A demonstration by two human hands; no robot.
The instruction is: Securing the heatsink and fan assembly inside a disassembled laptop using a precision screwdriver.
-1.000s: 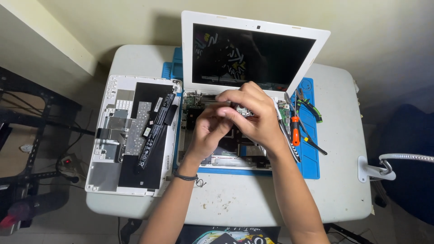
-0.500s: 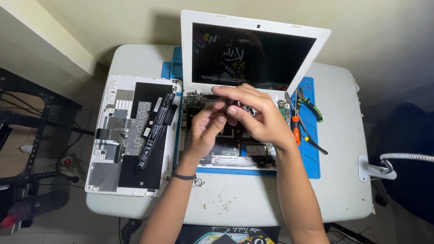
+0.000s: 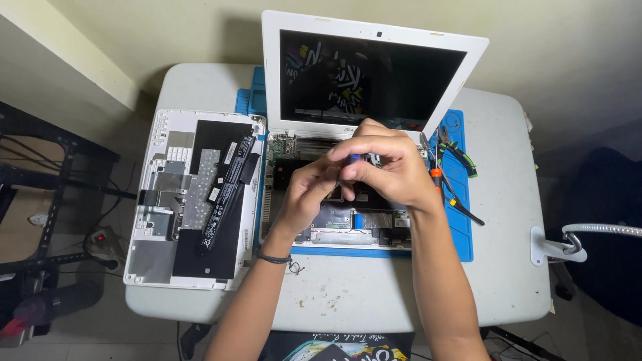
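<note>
Even, soft overhead light falls on the white surface [image 3: 508, 267], leaving faint shadows under both forearms. The dark laptop screen [image 3: 368, 80] at the upper centre carries dim colourful reflections. The frame's left and right edges sink into shadow. Focus is sharp throughout; straight lines bow slightly near the corners.

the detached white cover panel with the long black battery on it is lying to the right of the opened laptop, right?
Not quite: the head view shows the white cover panel, with the long black battery on it, lying to the left of the opened laptop, not the right.
</note>
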